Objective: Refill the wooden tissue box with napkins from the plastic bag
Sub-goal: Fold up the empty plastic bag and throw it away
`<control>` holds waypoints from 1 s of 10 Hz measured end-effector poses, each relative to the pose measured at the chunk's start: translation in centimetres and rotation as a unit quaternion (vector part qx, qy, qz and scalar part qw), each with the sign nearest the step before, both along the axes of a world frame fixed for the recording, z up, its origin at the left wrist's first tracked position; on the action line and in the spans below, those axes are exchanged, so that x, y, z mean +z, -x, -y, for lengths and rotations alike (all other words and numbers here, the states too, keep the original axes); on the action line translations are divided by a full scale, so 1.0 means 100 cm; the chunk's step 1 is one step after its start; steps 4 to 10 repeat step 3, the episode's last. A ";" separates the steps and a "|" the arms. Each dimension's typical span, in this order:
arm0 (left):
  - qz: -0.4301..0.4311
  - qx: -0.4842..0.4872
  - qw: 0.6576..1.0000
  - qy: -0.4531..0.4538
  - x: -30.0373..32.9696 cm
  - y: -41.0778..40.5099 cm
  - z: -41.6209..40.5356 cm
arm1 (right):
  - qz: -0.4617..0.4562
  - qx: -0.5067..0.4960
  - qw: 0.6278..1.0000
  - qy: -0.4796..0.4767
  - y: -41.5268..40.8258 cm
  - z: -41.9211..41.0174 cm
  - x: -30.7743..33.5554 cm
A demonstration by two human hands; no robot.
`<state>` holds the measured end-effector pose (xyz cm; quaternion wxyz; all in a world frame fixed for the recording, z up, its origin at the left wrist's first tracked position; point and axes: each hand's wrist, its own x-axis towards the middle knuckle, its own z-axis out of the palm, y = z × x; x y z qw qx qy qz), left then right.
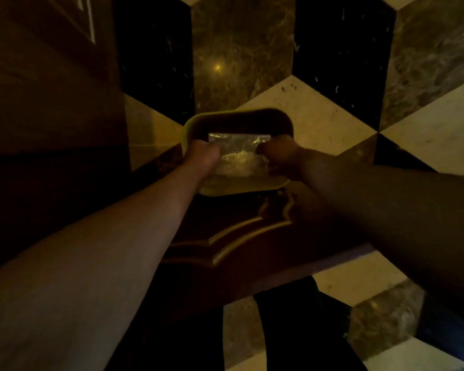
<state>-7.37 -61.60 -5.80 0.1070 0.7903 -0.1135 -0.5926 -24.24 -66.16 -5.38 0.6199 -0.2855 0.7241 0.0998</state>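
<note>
In dim light I hold a clear plastic bag [239,153] of pale napkins with both hands. My left hand [202,156] grips its left edge and my right hand [279,153] grips its right edge. The bag sits over a rounded, tray-like container [239,116] with a dark inside and a yellowish rim, which may be the wooden tissue box; I cannot tell for sure. Its near edge [239,187] shows below the bag. Both forearms reach out from the bottom of the view.
Dark carved wooden furniture [239,236] lies under my arms. A dark wood panel [51,89] fills the left side. The floor [319,116] is black, cream and brown marble tiles. My dark-clad legs [300,330] show at the bottom.
</note>
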 end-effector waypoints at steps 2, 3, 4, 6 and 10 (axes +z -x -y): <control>0.006 -0.003 1.000 -0.027 -0.077 0.009 0.016 | -0.012 0.002 1.000 0.009 -0.004 0.011 -0.083; 0.011 -0.043 0.999 -0.030 -0.115 0.010 0.017 | -0.017 0.034 0.999 0.006 -0.009 0.015 -0.109; 0.011 -0.043 0.999 -0.030 -0.115 0.010 0.017 | -0.017 0.034 0.999 0.006 -0.009 0.015 -0.109; 0.011 -0.043 0.999 -0.030 -0.115 0.010 0.017 | -0.017 0.034 0.999 0.006 -0.009 0.015 -0.109; 0.011 -0.043 0.999 -0.030 -0.115 0.010 0.017 | -0.017 0.034 0.999 0.006 -0.009 0.015 -0.109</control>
